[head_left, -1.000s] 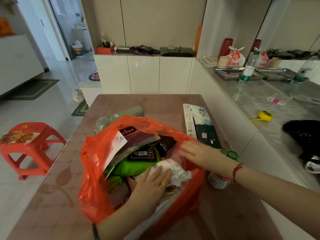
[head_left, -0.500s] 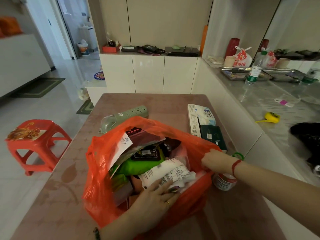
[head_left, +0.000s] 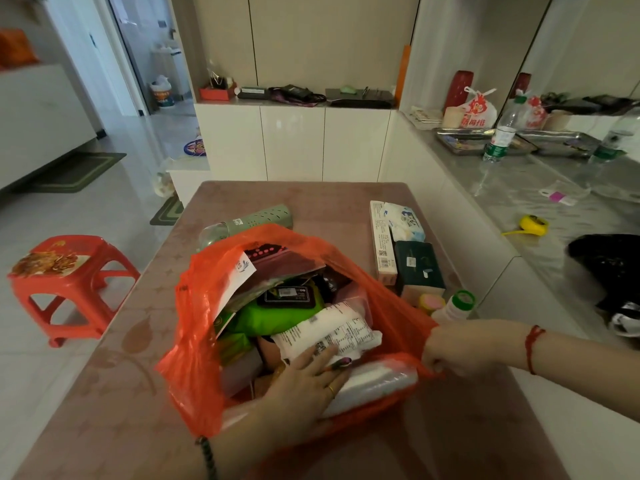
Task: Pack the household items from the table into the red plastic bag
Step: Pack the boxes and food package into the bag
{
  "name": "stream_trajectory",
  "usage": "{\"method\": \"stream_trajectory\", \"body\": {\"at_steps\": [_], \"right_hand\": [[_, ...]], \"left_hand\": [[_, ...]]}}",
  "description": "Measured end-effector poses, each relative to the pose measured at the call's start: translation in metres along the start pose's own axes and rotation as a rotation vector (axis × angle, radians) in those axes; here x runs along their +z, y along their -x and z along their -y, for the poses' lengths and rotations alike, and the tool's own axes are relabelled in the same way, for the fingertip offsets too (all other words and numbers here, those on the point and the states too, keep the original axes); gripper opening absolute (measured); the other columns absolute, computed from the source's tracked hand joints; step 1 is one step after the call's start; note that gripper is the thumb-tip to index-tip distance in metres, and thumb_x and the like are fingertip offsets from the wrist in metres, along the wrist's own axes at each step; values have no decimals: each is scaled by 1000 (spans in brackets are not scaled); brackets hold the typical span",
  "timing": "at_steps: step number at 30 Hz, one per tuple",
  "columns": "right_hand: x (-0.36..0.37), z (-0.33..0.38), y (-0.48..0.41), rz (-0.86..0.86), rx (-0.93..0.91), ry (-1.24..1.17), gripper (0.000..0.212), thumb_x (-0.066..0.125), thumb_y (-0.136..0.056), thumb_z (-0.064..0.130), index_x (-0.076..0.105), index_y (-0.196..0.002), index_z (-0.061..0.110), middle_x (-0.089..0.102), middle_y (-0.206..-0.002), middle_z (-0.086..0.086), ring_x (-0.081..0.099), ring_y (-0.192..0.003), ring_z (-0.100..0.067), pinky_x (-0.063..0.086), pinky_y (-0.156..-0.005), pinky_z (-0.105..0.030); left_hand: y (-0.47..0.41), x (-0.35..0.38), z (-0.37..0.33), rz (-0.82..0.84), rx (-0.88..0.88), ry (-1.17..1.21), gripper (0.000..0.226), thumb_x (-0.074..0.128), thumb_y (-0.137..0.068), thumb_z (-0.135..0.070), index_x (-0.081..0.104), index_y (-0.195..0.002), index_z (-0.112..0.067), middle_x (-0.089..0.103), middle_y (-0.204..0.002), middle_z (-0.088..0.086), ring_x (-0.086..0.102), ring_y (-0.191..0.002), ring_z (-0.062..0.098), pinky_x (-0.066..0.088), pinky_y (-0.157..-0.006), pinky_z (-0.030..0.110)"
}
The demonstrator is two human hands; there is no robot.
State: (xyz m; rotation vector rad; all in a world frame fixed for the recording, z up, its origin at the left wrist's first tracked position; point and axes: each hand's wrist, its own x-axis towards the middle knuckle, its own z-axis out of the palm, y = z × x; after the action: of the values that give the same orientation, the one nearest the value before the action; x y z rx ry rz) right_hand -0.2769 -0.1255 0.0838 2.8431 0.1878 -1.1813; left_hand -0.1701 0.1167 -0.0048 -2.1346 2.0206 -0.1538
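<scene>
The red plastic bag [head_left: 194, 341] stands open on the pink table [head_left: 114, 410], filled with several packs. My left hand [head_left: 304, 382] reaches inside and presses with straight fingers on a white printed packet [head_left: 332, 332]. My right hand [head_left: 453, 348] grips the bag's right rim and pulls it outward. A green pack [head_left: 266, 318] and a black-labelled pack [head_left: 287, 296] lie deeper in the bag. On the table to the right sit a long white box [head_left: 381, 242], a tissue pack [head_left: 403, 220], a dark green box [head_left: 419, 265] and a green-capped bottle [head_left: 457, 306]. A green perforated tube [head_left: 256, 220] lies behind the bag.
A red plastic stool [head_left: 65, 271] stands on the floor at the left. The grey counter [head_left: 554, 216] to the right holds a yellow tape measure [head_left: 533, 226], a water bottle [head_left: 502, 136], metal trays and a black bag [head_left: 609, 268]. White cabinets stand behind the table.
My right hand moved from over the bag's opening to its right rim and pulled it outward. My left hand slid right across the white packet.
</scene>
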Motion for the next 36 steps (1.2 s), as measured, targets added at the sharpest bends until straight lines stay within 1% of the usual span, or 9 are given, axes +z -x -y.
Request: {"method": "stream_trajectory", "body": {"at_steps": [4, 9, 13, 16, 21, 23, 26, 33, 36], "right_hand": [[-3, -7, 16, -175, 11, 59, 23, 49, -90, 32, 67, -91, 17, 68, -92, 2, 61, -85, -14, 48, -83, -28], [-6, -24, 36, -379, 142, 280, 26, 45, -90, 23, 67, -85, 11, 70, -91, -8, 63, -88, -28, 45, -80, -35], [-3, -29, 23, -474, 280, 380, 23, 40, -95, 23, 61, -105, 19, 67, -108, 1, 61, -104, -19, 39, -91, -30], [17, -17, 7, -404, 194, 403, 27, 41, -95, 21, 61, -112, 14, 65, -113, -4, 59, -106, -21, 38, -99, -30], [46, 6, 22, -281, -138, 296, 23, 45, -80, 15, 68, -83, 17, 67, -90, -4, 57, -97, -26, 30, -110, -36], [28, 14, 44, -335, -190, 83, 19, 47, -79, 24, 65, -86, 22, 64, -92, -1, 54, -96, -19, 25, -100, -16], [-3, 9, 70, -478, -177, -74, 35, 48, -78, 58, 64, -93, 32, 65, -90, 5, 57, -89, -13, 37, -88, -18], [-47, 12, 96, -639, -192, -181, 33, 47, -72, 56, 61, -94, 36, 59, -66, 30, 58, -78, 4, 44, -74, -13], [-54, 3, 93, -836, -163, -311, 24, 56, -73, 49, 62, -93, 35, 62, -65, 29, 55, -76, 15, 39, -70, -1]], "left_hand": [[-4, 3, -10, -36, -44, -6, 86, 69, -38, -69, 69, -111, -23, 72, -106, -12, 61, -114, 18, 45, -95, 40], [5, 0, 4, -92, -6, -13, 84, 69, -34, -59, 70, -110, -21, 73, -103, -10, 64, -110, 17, 49, -94, 39], [15, 1, 14, -131, 7, 56, 85, 60, -42, -57, 56, -120, -22, 71, -108, -13, 61, -113, 13, 28, -100, 36], [21, 0, 23, -227, -73, 175, 79, 50, -55, -52, 44, -128, -20, 68, -112, -12, 44, -118, 9, 23, -106, 36], [13, -7, 29, -210, -136, 280, 77, 49, -56, -52, 45, -127, -21, 67, -114, -12, 57, -113, 6, 50, -90, 36], [9, -6, 26, -182, -151, 288, 75, 48, -57, -54, 47, -125, -22, 66, -114, -14, 63, -108, 6, 49, -90, 35], [2, -7, 27, -167, -198, 252, 74, 47, -60, -56, 47, -127, -22, 66, -114, -15, 63, -108, 7, 45, -93, 38], [-11, -20, 32, 6, -134, 225, 68, 53, -85, -20, 24, -146, -23, 48, -141, 1, 40, -134, 15, 13, -116, 54], [-11, -21, 25, 244, -94, 166, 62, 32, -94, -6, 11, -148, -26, 27, -154, 1, 18, -144, 12, -12, -114, 42]]}}
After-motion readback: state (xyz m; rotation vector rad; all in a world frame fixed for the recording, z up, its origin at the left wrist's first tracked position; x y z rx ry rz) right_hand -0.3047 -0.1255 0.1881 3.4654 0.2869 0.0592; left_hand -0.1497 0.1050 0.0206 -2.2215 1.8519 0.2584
